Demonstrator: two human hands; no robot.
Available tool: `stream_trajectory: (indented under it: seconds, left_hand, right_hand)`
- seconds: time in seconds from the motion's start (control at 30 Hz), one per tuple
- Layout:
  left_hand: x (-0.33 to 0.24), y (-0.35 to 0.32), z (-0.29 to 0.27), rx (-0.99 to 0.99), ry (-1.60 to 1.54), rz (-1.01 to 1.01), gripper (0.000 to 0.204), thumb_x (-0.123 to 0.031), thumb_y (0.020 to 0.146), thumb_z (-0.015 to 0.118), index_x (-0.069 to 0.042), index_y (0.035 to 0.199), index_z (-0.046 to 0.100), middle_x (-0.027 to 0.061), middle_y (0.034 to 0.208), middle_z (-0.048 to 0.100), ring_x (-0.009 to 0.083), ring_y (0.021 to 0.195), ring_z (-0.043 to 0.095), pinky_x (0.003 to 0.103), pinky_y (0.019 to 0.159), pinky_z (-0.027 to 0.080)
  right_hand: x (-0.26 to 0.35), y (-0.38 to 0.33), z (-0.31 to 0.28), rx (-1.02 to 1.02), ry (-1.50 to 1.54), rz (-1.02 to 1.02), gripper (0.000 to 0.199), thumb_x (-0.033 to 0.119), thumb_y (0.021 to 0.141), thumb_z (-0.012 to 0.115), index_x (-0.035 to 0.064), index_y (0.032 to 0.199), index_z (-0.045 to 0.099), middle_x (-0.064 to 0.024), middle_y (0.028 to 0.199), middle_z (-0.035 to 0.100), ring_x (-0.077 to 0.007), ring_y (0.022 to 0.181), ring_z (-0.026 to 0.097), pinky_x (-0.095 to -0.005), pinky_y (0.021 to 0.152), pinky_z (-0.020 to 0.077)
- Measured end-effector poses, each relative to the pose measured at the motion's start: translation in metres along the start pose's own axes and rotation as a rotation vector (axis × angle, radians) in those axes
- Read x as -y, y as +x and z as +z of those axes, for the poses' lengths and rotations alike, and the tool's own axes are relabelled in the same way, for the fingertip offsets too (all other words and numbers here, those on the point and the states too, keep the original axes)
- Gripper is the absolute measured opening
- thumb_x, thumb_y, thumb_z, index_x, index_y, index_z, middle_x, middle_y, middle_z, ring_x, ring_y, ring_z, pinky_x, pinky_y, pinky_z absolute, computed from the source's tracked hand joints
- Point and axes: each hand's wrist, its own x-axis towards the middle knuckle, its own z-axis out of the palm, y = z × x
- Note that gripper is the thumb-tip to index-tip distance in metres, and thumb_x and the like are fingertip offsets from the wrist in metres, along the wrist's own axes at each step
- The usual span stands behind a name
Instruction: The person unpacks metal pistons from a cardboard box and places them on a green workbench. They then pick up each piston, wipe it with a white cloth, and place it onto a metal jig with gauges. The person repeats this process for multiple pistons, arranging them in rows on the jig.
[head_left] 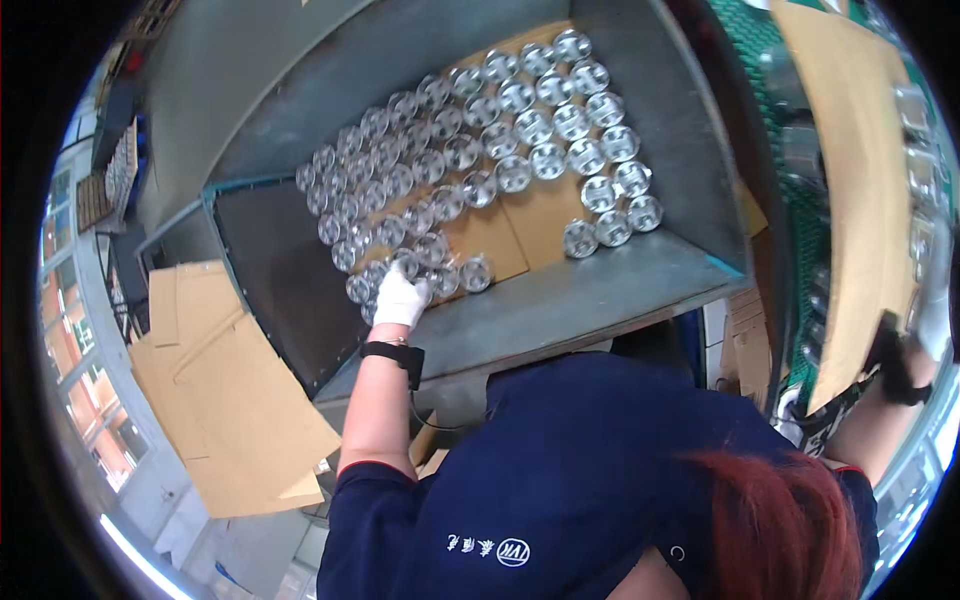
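Leaning over a large grey metal bin, I have my left hand, in a white glove, down on the near end of a batch of shiny round metal parts. Its fingers are curled over one or two of the parts at the near-left corner of the batch, though I cannot tell whether they are actually gripped or only touched. The parts stand packed in rows on a brown cardboard sheet lining the bin floor, stretching from my hand to the far wall.

My right hand, in a dark glove, is out at the far right, closed on the lower edge of a tall cardboard sheet held upright beside a green conveyor. More loose cardboard lies on the floor left of the bin.
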Motion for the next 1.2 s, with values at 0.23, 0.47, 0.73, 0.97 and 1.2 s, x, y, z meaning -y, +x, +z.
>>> stream_trajectory:
  seconds: [0.23,0.47,0.73,0.97,1.2]
  left_hand:
    - [0.085,0.001,0.033,0.242,0.129,-0.205,0.066,-0.03,0.081,0.077,-0.003,0.136,0.054,0.025,0.127,0.064,0.0402,0.12,0.061,0.045,0.103,0.05]
    - [0.129,0.075,0.107,0.325,0.155,-0.136,0.099,-0.031,0.072,0.084,-0.008,0.153,0.034,0.0224,0.14,0.056,0.038,0.122,0.061,0.043,0.104,0.05]
    - [0.17,0.163,0.248,0.283,-0.234,-0.627,0.09,-0.026,0.09,0.072,-0.008,0.159,0.018,0.0239,0.138,0.057,0.0288,0.127,0.057,0.035,0.108,0.041]
    - [0.169,0.169,0.271,0.152,-0.502,-0.714,0.111,-0.004,0.068,0.081,-0.001,0.156,0.013,0.0232,0.141,0.052,0.0302,0.123,0.056,0.037,0.106,0.043]
    - [0.186,0.163,0.287,0.194,-0.251,-0.517,0.083,-0.004,0.077,0.075,-0.002,0.15,0.035,0.0231,0.142,0.053,0.0334,0.129,0.054,0.037,0.108,0.043]
  right_hand:
    - [0.318,-0.114,0.266,0.961,0.309,-0.132,0.062,0.035,0.087,0.074,0.0043,0.138,0.054,-0.0243,0.132,0.06,-0.0414,0.122,0.059,-0.0453,0.101,0.0496]
    - [0.36,-0.219,0.479,1.488,-0.043,-0.132,0.085,0.047,0.086,0.068,0.0027,0.151,0.038,-0.0267,0.149,0.044,-0.041,0.132,0.052,-0.0446,0.109,0.0451]
    - [0.229,-0.327,0.62,1.62,-0.269,0.115,0.11,0.047,0.084,0.073,0.0141,0.163,0.003,-0.0281,0.166,0.008,-0.0426,0.147,0.034,-0.0437,0.117,0.0372]
    - [0.215,-0.371,0.63,1.211,-0.18,0.266,0.107,0.047,0.088,0.071,0.0121,0.162,0.001,-0.0323,0.164,0.003,-0.0463,0.144,0.037,-0.0436,0.117,0.0367]
    - [0.177,-0.395,0.643,1.1,-0.14,0.398,0.095,0.053,0.088,0.071,0.0019,0.155,0.026,-0.0346,0.156,0.023,-0.0473,0.142,0.036,-0.0441,0.117,0.035]
